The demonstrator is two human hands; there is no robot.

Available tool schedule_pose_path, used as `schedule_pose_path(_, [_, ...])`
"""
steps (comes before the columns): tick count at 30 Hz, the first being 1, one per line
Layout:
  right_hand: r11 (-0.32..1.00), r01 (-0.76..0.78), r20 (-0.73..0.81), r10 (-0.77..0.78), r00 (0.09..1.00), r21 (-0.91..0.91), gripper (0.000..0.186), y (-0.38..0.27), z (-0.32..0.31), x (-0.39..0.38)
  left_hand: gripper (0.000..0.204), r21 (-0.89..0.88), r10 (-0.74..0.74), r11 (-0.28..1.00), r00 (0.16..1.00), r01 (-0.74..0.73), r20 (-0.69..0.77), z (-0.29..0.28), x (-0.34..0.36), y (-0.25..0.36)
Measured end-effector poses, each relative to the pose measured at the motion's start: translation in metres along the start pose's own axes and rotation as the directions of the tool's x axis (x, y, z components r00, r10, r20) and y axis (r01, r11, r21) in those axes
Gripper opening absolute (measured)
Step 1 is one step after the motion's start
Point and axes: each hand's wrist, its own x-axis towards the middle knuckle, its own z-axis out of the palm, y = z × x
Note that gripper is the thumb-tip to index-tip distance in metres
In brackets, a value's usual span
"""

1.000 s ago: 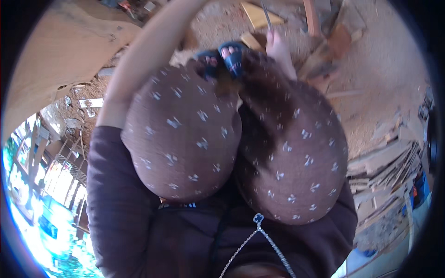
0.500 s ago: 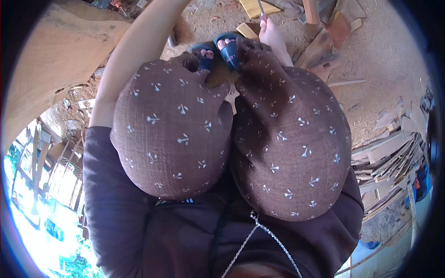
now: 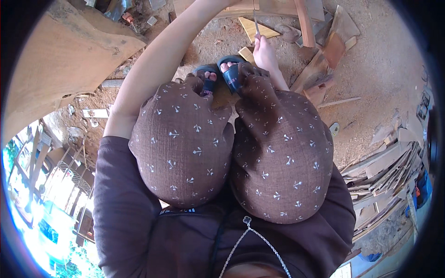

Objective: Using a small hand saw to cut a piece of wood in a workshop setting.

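My right hand (image 3: pixel 265 52) is closed around a thin, narrow metal tool (image 3: pixel 257 25) beyond my feet. The tool points away from me toward a pale wooden board (image 3: pixel 278 7) at the top edge, and its far end meets or overlaps that board; its exact kind is unclear. My left arm reaches across to the same board. My left hand (image 3: pixel 223 2) is cut off by the top edge, so its fingers are hidden. A triangular wood offcut (image 3: pixel 255 30) lies on the ground below the board, beside the tool.
My knees in patterned brown trousers (image 3: pixel 185 143) fill the middle, with dark sandals (image 3: pixel 230 74) beyond. A big wooden slab (image 3: pixel 69 60) stands at left. Wood scraps (image 3: pixel 334 48) lie at far right, a pile of thin offcuts (image 3: pixel 384 171) nearer.
The view has shifted, so more of the board and the tool shows at the top. My right hand still grips the tool; my left arm still reaches forward.
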Motion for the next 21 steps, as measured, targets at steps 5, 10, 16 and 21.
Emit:
schedule_pose_path(5, [0.997,0.07,-0.031,-0.071,0.997,-0.019,0.03,-0.002,-0.007,0.028,0.015,0.034,0.039,0.999,0.999,-0.038,-0.029,0.0,0.003,0.004])
schedule_pose_path(10, [1.0,0.016,-0.04,-0.017,0.999,-0.014,0.029,-0.033,-0.004,0.051,0.016,0.005,-0.024,1.0,1.0,0.024,0.007,-0.007,0.003,0.005])
schedule_pose_path(16, [0.999,-0.028,-0.025,0.028,0.999,-0.032,0.022,0.018,0.006,-0.022,0.014,-0.057,-0.074,0.996,0.996,0.071,-0.043,0.003,0.002,0.004])
schedule_pose_path(21, [1.0,0.002,-0.011,-0.002,1.0,-0.011,0.025,-0.009,-0.005,0.008,0.014,0.008,-0.091,0.996,0.995,0.092,-0.037,-0.003,0.001,-0.004])
